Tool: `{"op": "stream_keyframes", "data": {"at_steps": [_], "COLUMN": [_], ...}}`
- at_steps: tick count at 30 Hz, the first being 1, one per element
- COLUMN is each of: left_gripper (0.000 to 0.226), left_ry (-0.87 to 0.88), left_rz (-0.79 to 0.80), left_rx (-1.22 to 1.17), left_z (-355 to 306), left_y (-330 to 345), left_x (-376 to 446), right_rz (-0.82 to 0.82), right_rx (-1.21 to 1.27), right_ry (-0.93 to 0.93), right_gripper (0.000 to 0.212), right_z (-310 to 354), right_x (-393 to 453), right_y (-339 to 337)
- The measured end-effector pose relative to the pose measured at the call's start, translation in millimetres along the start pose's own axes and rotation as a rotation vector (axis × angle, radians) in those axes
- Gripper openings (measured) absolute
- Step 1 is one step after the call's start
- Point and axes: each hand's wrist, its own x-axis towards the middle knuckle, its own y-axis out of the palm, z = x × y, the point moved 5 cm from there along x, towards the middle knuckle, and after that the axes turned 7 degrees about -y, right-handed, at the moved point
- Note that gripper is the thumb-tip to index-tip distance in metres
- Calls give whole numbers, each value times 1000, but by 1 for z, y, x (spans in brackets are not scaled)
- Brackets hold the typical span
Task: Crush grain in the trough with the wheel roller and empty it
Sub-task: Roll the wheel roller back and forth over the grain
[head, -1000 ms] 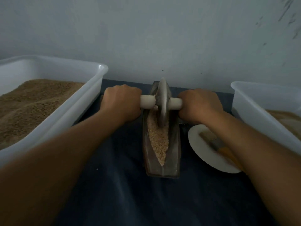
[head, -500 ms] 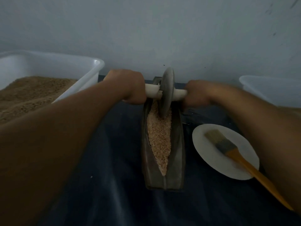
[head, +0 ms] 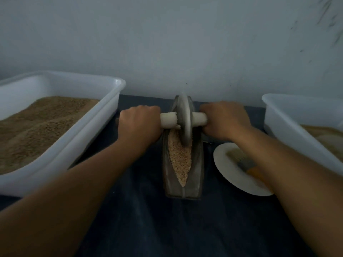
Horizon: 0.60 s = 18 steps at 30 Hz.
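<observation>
A white tub [head: 61,115] of brown grain fills the desk's [head: 141,210] left edge. Just beside it, the left hand [head: 139,125] has its fingers wrapped round the wheel roller's [head: 183,120] pale axle. The wheel stands upright at the far end of the trough [head: 182,164] (grain [head: 180,160] lies nearer). The right hand [head: 225,120] clasps the other axle end, above a plate [head: 230,169] with a brush [head: 243,160]. Another tub [head: 297,119] crowds the right edge.
</observation>
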Motion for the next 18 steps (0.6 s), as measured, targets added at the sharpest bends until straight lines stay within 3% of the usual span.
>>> {"op": "stream_keyframes", "data": {"at_steps": [8,14,18], "left_gripper": [25,17,18], "left_ry": [83,120,122], "left_rz": [-235,-398,-415], "left_rx": [-62,-235,-308], "left_z": [1,9,11], "left_y": [-15,-11,-4], "left_x": [-31,-40,-38], "right_rz": [-223,-304,-316], "right_rx": [-9,-116,-139], "right_ry": [106,93,72], "right_gripper": [19,16,15], "right_z": [27,47,55], "right_x": [-45,-71,-79], "right_y": [-17,-30,-36]}}
